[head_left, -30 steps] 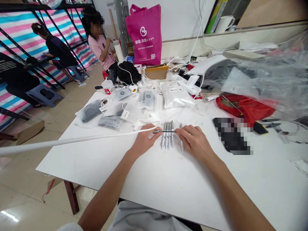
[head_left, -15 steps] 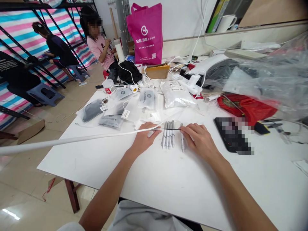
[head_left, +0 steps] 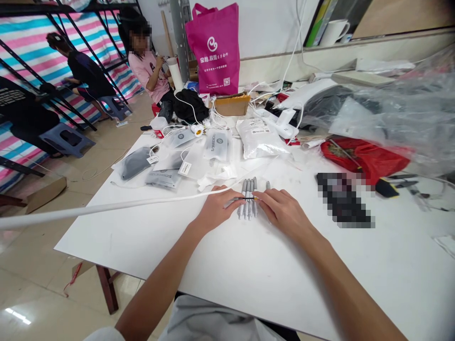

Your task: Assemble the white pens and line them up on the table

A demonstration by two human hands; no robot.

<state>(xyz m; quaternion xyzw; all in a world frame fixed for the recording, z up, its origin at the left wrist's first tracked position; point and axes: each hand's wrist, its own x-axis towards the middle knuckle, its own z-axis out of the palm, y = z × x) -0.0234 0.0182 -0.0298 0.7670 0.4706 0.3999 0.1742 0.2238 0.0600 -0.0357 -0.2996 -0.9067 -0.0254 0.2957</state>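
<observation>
Several silvery-white pens (head_left: 249, 208) lie side by side on the white table (head_left: 227, 265), and one more pen (head_left: 268, 184) lies apart at their right, partly hidden by my right hand (head_left: 282, 210). A thin dark rod (head_left: 245, 198), like a pen refill, spans crosswise above the row. My left hand (head_left: 218, 208) pinches its left end. The fingertips of my right hand close on its other end, which looks yellowish.
A white cable (head_left: 142, 203) crosses in front, up to my left hand. Packaged pouches (head_left: 163, 177) and a white parcel (head_left: 261, 139) lie beyond. A pixelated dark object (head_left: 343, 199) and red bag (head_left: 380, 161) are at right. People sit at back left.
My right hand has moved left and closer to my left hand, now over the pen row's right side. The exposed part of the dark rod between the hands is shorter and slightly nearer me.
</observation>
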